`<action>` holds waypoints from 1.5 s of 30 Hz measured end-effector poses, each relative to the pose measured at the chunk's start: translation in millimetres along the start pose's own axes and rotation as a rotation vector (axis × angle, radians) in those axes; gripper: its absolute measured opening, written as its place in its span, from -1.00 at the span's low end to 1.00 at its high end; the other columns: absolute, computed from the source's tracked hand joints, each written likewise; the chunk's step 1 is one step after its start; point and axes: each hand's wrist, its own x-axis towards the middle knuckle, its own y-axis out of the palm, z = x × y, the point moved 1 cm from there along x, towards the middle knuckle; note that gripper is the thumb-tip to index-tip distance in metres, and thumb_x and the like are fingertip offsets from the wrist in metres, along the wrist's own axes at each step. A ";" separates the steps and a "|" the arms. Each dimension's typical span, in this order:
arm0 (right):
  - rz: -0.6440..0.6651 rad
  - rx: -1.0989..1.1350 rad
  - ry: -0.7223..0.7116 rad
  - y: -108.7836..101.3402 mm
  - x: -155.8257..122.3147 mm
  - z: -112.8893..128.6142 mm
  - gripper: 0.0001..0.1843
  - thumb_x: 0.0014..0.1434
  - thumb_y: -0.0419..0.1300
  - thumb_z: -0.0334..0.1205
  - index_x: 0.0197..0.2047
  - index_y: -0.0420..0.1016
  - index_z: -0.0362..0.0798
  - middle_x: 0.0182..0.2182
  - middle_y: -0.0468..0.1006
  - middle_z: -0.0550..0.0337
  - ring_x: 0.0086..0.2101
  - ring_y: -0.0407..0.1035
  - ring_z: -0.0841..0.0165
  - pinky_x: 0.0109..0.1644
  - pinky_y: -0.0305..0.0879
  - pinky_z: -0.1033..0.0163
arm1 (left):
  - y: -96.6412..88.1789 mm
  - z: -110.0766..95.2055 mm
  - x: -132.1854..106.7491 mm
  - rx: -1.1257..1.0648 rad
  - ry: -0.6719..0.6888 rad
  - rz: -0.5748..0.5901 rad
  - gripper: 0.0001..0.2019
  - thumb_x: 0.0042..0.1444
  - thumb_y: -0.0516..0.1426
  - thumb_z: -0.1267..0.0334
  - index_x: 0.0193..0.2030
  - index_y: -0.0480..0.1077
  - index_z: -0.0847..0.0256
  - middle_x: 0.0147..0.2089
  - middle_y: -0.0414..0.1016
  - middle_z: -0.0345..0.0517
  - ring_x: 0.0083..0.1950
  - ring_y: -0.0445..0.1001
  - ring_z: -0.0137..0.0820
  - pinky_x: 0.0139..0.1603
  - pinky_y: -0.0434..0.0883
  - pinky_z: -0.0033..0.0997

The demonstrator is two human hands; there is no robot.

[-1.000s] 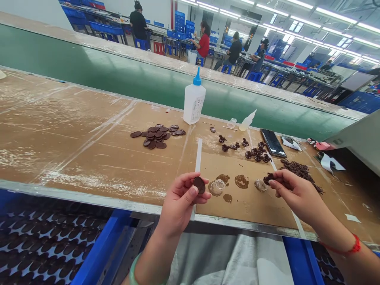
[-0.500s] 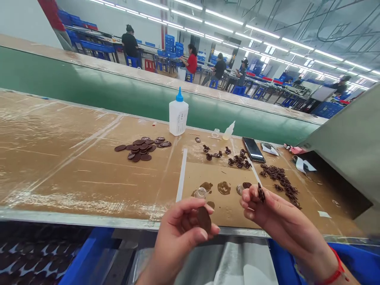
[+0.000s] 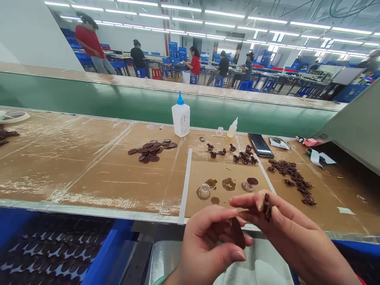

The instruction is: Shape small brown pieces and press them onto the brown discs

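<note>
My left hand (image 3: 209,245) pinches a dark brown oval disc (image 3: 236,233) at the bottom centre, just below the table's front edge. My right hand (image 3: 285,233) touches it from the right and holds a small dark brown ornament piece (image 3: 266,206) between its fingertips. Both hands meet in front of a brown cardboard sheet (image 3: 228,194). That sheet carries two small clear cups (image 3: 204,191) and several brown glue blots (image 3: 228,183).
On the table are a pile of brown discs (image 3: 151,149), a white glue bottle with a blue cap (image 3: 181,117), a small dropper bottle (image 3: 232,128), a phone (image 3: 260,145), finished ornaments (image 3: 243,156) and a loose heap of ornament pieces (image 3: 292,174). A blue bin of discs (image 3: 53,249) sits lower left. Several people work behind the green conveyor (image 3: 118,103).
Both hands drew back from the cardboard toward me and came together, disc and ornament piece still held. The camera tilted up, and a person in red now shows at the far left.
</note>
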 end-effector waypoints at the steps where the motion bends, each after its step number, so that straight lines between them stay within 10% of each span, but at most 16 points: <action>1: -0.040 -0.065 -0.014 -1.0 -4.1 -0.1 -0.72 0.41 0.17 0.08 0.05 0.54 0.17 0.19 0.38 0.06 0.17 0.25 -0.02 0.23 0.25 -0.08 | 0.8 1.4 -0.4 -0.027 -0.014 0.008 -0.62 -0.05 0.43 0.37 -0.07 0.62 -0.04 -0.21 0.66 -0.23 -0.31 0.63 -0.45 -0.20 0.61 -0.53; 45: 0.038 -0.859 -0.254 -11.5 -18.7 15.7 -0.80 0.49 0.09 0.01 0.13 0.37 0.31 0.19 0.40 0.28 0.18 0.28 0.19 0.21 0.35 0.10 | 14.6 22.4 -0.7 -0.218 -0.110 -0.002 -0.65 -0.04 0.44 0.37 -0.07 0.61 0.15 -0.25 0.71 -0.12 -0.36 0.65 -0.48 -0.34 0.56 -0.68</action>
